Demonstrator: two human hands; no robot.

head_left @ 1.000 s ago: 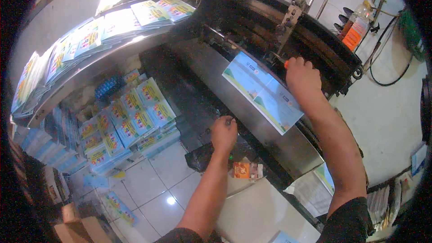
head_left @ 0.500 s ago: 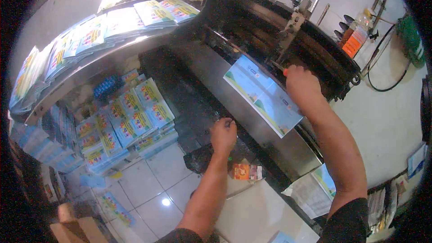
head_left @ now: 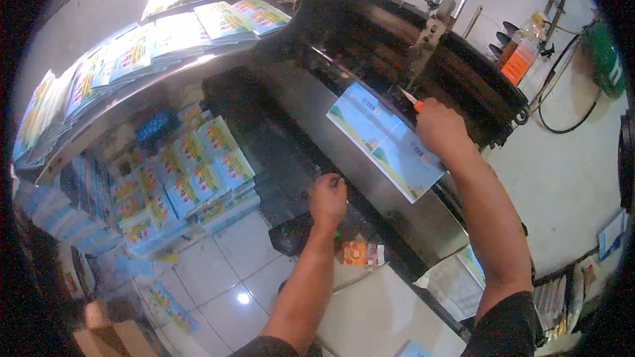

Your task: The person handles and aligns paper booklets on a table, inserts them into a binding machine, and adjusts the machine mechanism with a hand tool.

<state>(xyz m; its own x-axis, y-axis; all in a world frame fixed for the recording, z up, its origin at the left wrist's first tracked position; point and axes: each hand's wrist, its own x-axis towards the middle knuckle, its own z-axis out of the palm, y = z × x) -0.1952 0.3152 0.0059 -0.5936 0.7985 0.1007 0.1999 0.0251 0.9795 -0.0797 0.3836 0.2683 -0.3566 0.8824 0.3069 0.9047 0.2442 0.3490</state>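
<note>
On my feed, the nearer left hand (head_left: 328, 201) is curled around a small dark knob (head_left: 335, 181). Beyond, I see the blue sheet (head_left: 385, 144) across a metal ledge (head_left: 430, 225), just beside the right hand (head_left: 442, 127), which grips an orange-handled tool (head_left: 418, 105).

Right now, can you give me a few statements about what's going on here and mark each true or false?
1. The right grip holds an orange-handled pointed tool. True.
2. The printed sheet lies on the tiled floor. False: that sheet rests on the machine.
3. The left grip is nearer the orange carton than the right grip is. True.
4. The orange-labelled bottle is at the picture's lower left. False: the bottle is at upper right.
</note>
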